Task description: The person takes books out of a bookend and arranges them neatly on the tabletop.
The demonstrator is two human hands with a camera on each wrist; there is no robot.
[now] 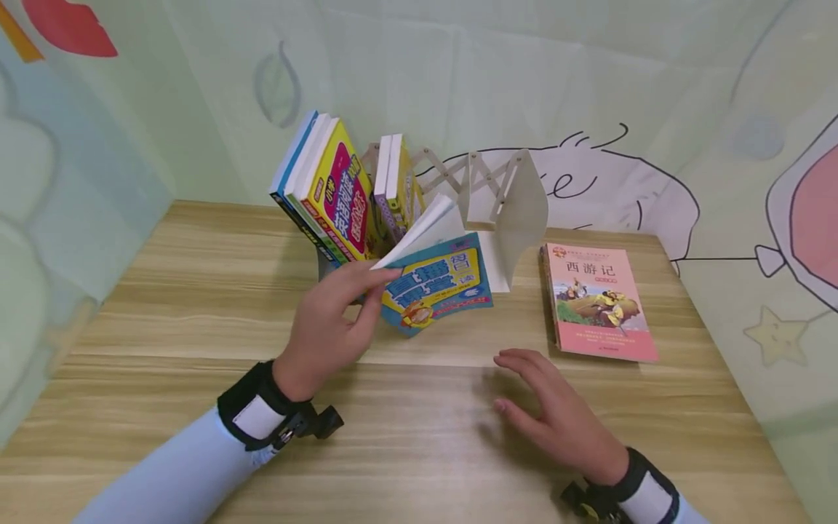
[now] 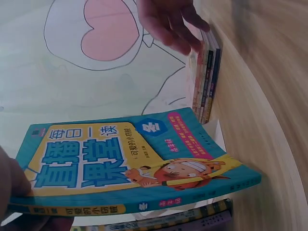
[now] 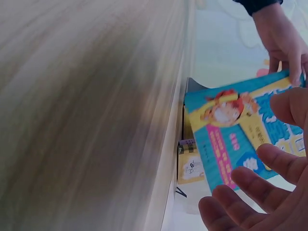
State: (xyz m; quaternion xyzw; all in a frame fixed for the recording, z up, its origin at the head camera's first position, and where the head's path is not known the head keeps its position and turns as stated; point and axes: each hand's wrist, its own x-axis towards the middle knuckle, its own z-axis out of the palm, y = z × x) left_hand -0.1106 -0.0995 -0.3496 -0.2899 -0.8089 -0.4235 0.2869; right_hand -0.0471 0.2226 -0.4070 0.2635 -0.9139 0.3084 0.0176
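My left hand (image 1: 334, 320) pinches a blue-and-yellow paperback book (image 1: 440, 285) at its upper left corner, thumb on the front cover. The book is tilted in front of an expandable bookend (image 1: 524, 200), its pages slightly fanned. In the left wrist view the cover (image 2: 120, 159) faces the camera, with the spine along the bottom. My right hand (image 1: 556, 422) hangs over the table with fingers spread and slightly bent, holding nothing. It lies to the right of the blue book and apart from it; in the right wrist view its fingers overlap the cover (image 3: 226, 139).
Thick books (image 1: 340, 196) lean left in the bookend, and two thinner yellow books (image 1: 398, 185) stand beside them. To the right, a pink-covered book (image 1: 596, 302) lies atop a stack on the wooden table (image 1: 419, 451). A patterned wall covering (image 1: 406, 65) rises behind.
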